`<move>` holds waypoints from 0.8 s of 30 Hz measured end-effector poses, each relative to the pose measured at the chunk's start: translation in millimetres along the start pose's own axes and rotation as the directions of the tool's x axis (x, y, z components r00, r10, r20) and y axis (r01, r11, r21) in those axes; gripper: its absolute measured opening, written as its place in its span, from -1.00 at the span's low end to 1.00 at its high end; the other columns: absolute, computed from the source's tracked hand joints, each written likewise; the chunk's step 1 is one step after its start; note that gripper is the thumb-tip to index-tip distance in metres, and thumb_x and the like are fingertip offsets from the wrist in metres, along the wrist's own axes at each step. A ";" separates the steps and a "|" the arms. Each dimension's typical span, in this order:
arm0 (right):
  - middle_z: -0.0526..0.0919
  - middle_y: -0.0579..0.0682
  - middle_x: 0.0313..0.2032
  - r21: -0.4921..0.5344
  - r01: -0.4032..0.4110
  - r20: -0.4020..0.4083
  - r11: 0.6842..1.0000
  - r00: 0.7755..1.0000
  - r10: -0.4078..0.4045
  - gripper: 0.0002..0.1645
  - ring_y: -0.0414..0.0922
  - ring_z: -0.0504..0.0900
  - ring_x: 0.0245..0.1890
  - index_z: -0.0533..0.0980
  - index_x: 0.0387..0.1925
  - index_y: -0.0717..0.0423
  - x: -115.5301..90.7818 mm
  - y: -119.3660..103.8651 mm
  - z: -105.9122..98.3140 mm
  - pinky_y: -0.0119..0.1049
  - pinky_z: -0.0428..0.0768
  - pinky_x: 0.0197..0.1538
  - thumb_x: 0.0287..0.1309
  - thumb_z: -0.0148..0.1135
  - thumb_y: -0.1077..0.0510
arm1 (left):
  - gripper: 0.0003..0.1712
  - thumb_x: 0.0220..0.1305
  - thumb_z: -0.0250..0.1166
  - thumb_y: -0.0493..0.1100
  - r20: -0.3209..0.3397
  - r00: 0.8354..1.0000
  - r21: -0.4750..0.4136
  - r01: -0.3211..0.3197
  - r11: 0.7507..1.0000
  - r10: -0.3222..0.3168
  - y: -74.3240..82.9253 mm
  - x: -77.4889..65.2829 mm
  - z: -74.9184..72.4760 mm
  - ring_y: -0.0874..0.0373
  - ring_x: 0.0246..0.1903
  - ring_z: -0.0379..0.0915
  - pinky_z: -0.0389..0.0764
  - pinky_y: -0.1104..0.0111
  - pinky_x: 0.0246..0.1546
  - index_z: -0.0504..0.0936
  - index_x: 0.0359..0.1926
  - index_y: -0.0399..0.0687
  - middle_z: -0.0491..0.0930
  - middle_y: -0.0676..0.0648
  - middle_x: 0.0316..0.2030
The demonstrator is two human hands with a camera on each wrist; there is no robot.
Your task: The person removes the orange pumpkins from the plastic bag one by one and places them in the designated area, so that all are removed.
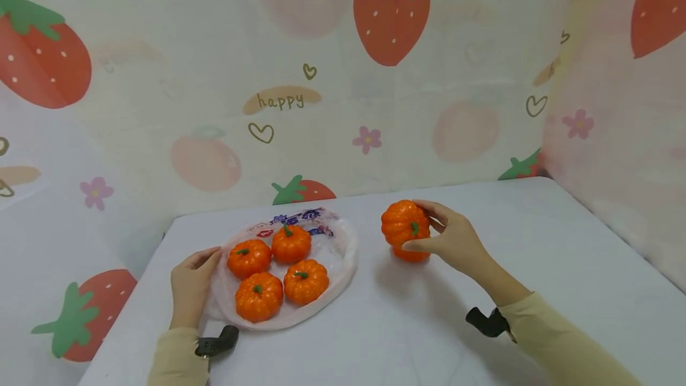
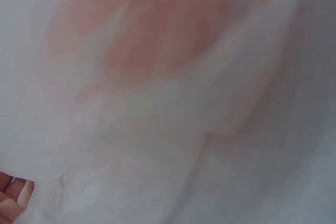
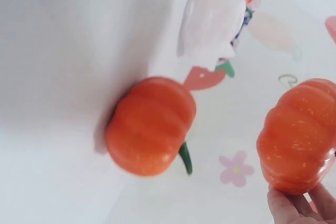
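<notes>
Between thumb and fingers my right hand (image 1: pixel 455 243) grips a small orange toy pumpkin (image 1: pixel 402 223) with a green stem, raised off the table. Below and partly behind it, a second pumpkin (image 1: pixel 411 254) sits on the table; the right wrist view shows the two apart, the lower pumpkin (image 3: pixel 149 127) with its stem visible. My left hand (image 1: pixel 192 285) pinches the left rim of a thin, translucent plastic bag (image 1: pixel 343 258). Inside the opened bag lie several more pumpkins (image 1: pixel 259 296). Blurred white plastic fills most of the left wrist view, with fingertips (image 2: pixel 16 198) at its corner.
A white-covered table (image 1: pixel 375 338) carries everything. Behind it hangs a cloth backdrop (image 1: pixel 332 153) printed with strawberries, hearts and flowers, which continues along both sides. Each wrist wears a small black camera mount (image 1: pixel 486 321).
</notes>
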State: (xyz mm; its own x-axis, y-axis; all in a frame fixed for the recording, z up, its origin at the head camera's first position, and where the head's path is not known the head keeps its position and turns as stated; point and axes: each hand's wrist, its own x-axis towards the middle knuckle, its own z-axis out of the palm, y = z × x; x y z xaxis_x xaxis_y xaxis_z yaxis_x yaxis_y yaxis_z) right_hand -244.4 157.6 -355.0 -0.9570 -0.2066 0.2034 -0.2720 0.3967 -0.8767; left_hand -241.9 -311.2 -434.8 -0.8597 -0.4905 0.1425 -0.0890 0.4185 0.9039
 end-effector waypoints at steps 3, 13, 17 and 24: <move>0.44 0.11 0.35 -0.021 -0.008 -0.011 1.000 1.000 0.008 -0.06 0.08 0.36 0.41 0.36 0.37 0.11 -3.1 -0.4 -11.9 -0.07 0.35 0.40 -0.05 0.57 0.08 | -0.55 0.35 0.26 0.13 -0.002 1.000 0.000 -0.002 1.000 0.002 1.3 -0.9 -0.5 0.57 -0.17 0.43 0.40 0.77 -0.14 0.71 0.05 -0.08 0.69 0.34 -0.24; 0.38 0.15 0.39 -0.110 -0.075 -0.055 0.991 0.996 0.069 0.02 0.14 0.30 0.44 0.32 0.41 0.12 -13.9 4.2 -48.1 -0.01 0.33 0.40 -0.06 0.58 -0.03 | -0.56 0.35 0.27 0.09 0.002 1.000 0.003 -0.020 1.000 0.020 4.2 -1.6 -0.8 0.62 -0.21 0.41 0.40 0.78 -0.16 0.71 0.05 -0.12 0.68 0.36 -0.26; 0.37 0.16 0.40 -0.110 -0.110 -0.062 0.988 0.993 0.104 0.04 0.15 0.29 0.45 0.30 0.42 0.10 -14.6 11.5 -56.7 0.01 0.33 0.40 -0.05 0.56 -0.08 | -0.57 0.36 0.26 0.10 -0.002 1.000 0.020 -0.003 1.000 0.003 4.1 -1.4 -1.0 0.58 -0.18 0.42 0.41 0.78 -0.16 0.71 0.05 -0.09 0.72 0.22 -0.17; 0.27 0.17 0.46 -0.120 -0.184 -0.065 0.976 0.982 0.177 0.08 0.19 0.23 0.47 0.25 0.46 0.07 -11.4 32.5 -69.9 0.07 0.30 0.42 -0.03 0.54 -0.15 | -0.54 0.37 0.25 0.12 0.009 1.000 0.025 0.003 1.000 -0.003 4.8 -1.2 -0.5 0.56 -0.19 0.42 0.41 0.78 -0.17 0.70 0.07 -0.11 0.74 0.01 -0.06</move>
State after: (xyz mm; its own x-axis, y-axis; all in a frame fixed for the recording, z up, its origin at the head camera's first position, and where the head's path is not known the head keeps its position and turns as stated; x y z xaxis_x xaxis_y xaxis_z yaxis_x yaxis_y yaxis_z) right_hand -249.3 235.3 -355.4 -0.9945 -0.0750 0.0729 -0.1017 0.5323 -0.8404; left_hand -241.1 -309.0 -430.4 -0.8641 -0.4847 0.1356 -0.1043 0.4361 0.8938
